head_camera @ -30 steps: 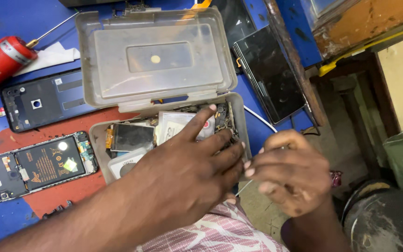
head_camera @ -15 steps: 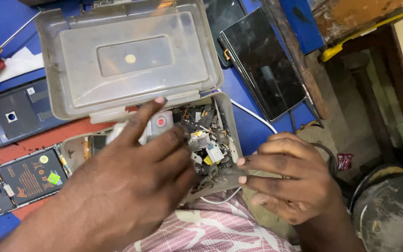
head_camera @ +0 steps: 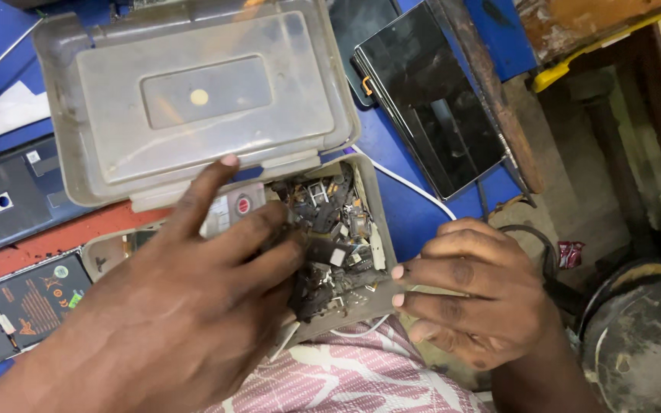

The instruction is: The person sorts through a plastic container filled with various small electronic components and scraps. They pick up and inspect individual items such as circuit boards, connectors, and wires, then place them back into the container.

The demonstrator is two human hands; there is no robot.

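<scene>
Box lid cloudy scuffed plastic; phone screen glossy glass; bench matt blue.

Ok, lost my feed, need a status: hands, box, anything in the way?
Left hand digging in parts box. Right hand steadying its edge. Lid open; white cable alongside.

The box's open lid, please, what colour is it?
Translucent grey lid, clearest in the head view.
</scene>
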